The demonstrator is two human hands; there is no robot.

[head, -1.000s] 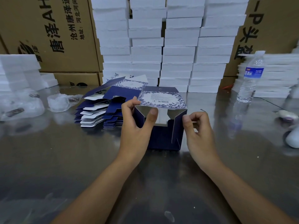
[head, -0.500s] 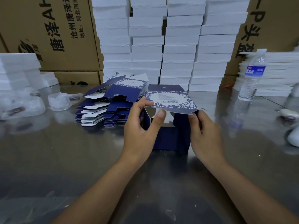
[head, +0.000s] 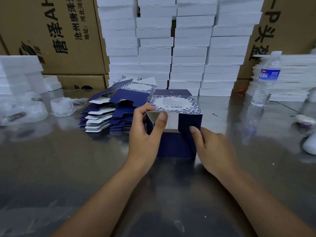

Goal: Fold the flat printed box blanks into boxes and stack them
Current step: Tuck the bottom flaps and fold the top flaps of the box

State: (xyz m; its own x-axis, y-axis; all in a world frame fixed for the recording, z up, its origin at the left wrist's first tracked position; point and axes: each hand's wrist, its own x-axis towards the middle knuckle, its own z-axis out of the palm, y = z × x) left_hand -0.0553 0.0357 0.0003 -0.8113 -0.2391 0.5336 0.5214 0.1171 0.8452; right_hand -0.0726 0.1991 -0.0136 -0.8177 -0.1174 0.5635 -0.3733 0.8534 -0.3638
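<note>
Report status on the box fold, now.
Left hand pinches box at its open end; right hand holds the side flap inward. Box half formed, end not yet closed. Blank pile beside it, nothing in the way.

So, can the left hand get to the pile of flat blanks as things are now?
Probably yes. The pile of flat blanks lies right beside the left hand with nothing between them. But its fingers now grip the half-folded box, so it must let go first.
</note>
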